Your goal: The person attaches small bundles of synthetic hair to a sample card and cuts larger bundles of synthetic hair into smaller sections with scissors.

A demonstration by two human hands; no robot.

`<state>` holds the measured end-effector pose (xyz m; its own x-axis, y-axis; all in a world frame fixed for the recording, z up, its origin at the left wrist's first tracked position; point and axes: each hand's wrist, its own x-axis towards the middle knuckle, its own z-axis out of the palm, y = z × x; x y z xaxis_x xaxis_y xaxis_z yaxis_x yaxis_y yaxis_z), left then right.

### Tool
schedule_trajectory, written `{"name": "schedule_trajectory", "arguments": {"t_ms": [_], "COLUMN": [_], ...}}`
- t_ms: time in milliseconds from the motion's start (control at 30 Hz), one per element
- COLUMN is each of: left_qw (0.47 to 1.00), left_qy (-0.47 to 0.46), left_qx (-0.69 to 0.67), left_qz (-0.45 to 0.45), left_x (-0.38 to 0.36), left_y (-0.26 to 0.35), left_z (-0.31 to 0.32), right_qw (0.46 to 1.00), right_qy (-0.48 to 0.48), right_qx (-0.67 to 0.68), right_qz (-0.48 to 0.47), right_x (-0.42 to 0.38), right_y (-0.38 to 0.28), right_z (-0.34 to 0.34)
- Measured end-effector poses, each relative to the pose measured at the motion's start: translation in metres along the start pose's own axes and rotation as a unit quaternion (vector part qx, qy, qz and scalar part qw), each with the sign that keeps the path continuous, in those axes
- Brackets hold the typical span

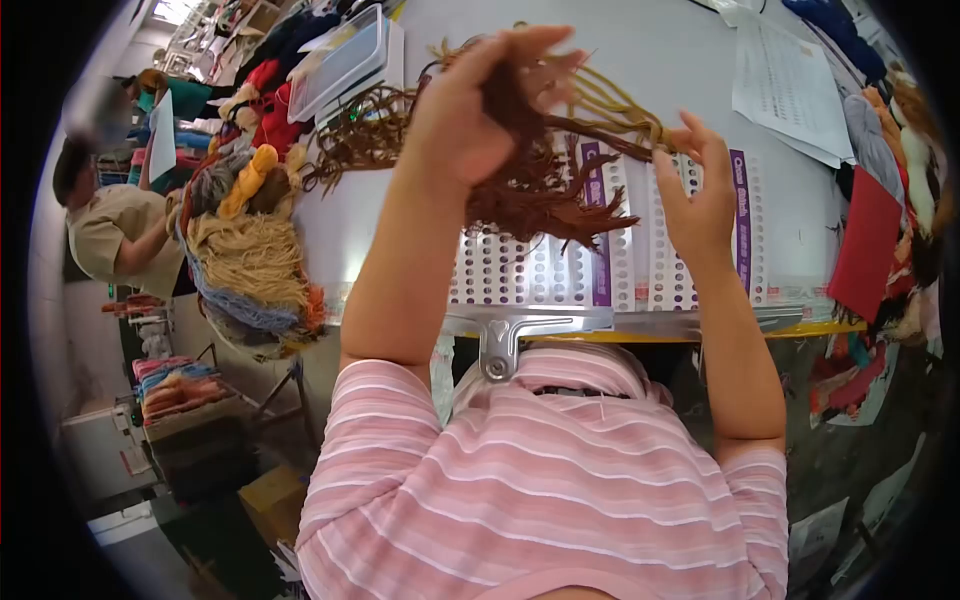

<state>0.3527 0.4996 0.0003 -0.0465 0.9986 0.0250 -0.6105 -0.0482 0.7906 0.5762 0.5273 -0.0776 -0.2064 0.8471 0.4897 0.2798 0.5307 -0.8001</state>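
Observation:
My left hand (470, 110) is raised over the table, with a bundle of dark brown yarn (550, 200) in its grasp. The bundle's frayed cut ends hang below the palm, and the fingertips are partly blurred. Olive-yellow strands (615, 98) and brown strands stretch across to my right hand (697, 185), whose thumb and fingers close on them near a knot-like gather. More curly brown yarn (365, 135) lies to the left, partly hidden behind my left forearm. Beneath the hands are white thread cards (530, 275) with rows of holes and purple strips.
A clear plastic box (345, 70) stands at the back left. Printed sheets (790, 85) lie at the back right, near a red card (865, 245) and hanging yarn skeins. Piled yarn (250, 250) sits left, beside another person (120, 235). A metal clip (500, 345) lines the front edge.

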Motion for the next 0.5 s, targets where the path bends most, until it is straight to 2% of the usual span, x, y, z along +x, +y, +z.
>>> {"name": "schedule_trajectory", "arguments": {"t_ms": [100,200,233,300,333,433,500], "left_qw": [0.996,0.986,0.982,0.991,0.993,0.993,0.994], "left_qy": [-0.028,-0.068,-0.088,-0.044,-0.033,-0.031,-0.023], "left_qx": [-0.039,-0.07,-0.079,-0.053,-0.047,-0.043,-0.024], "left_qz": [-0.076,-0.133,-0.147,-0.112,-0.102,-0.104,-0.106], "left_x": [-0.021,-0.033,-0.035,-0.041,-0.043,-0.047,-0.047], "left_y": [-0.015,-0.018,-0.016,-0.014,-0.014,-0.013,-0.01], "left_z": [0.031,0.037,0.038,0.042,0.041,0.034,0.035], "right_qw": [0.974,0.956,0.94,0.897,0.892,0.856,0.863], "right_qy": [-0.065,-0.135,-0.143,-0.16,-0.164,-0.181,-0.179], "right_qx": [0.217,0.256,0.295,0.371,0.391,0.436,0.425], "right_qz": [0.02,0.049,0.092,0.178,0.154,0.212,0.208], "right_x": [0.015,0.019,0.019,0.016,0.016,0.012,0.011], "right_y": [-0.053,-0.073,-0.075,-0.078,-0.081,-0.084,-0.089], "right_z": [0.009,0.011,0.012,0.013,0.013,0.008,0.005]}}
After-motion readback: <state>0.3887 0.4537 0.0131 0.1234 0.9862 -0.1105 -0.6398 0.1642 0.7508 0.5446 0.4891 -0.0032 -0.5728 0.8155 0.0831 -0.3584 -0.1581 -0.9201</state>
